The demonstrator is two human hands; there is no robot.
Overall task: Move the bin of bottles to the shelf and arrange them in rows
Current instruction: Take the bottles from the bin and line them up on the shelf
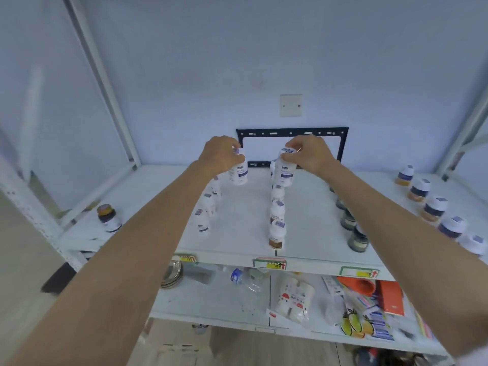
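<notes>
Gripping from above, the fingers of the left hand point(220, 154) curl round the cap of a white bottle point(239, 171), and those of the right hand point(311, 153) pinch the cap of a second bottle point(284, 173). Both bottles sit at frame centre, upright or nearly so, at the far end of two rows; whether their bases touch the shelf point(243, 233) cannot be told. A cap grip probably serves here because it leaves the body free to slide in behind its neighbours without knocking them.

Below the left hand, a left row point(207, 210) of white bottles runs toward the viewer; below the right hand, a centre row point(277, 217) does the same. Each held bottle appears lined up with its own row, so this step is judged to be extending both rows at the back, two at a time.

Further right stand a dark-bottle row point(351, 225) and, near the right edge, a row of white-capped jars point(433, 207), all front-to-back and well apart, leaving lanes for reaching arms. A lone jar point(108, 215) stands at left centre, outside any row.

No bin is in view. A lower shelf point(211, 299) at the bottom holds unrelated packets. A black bracket point(290, 132) hangs on the wall behind the hands.
</notes>
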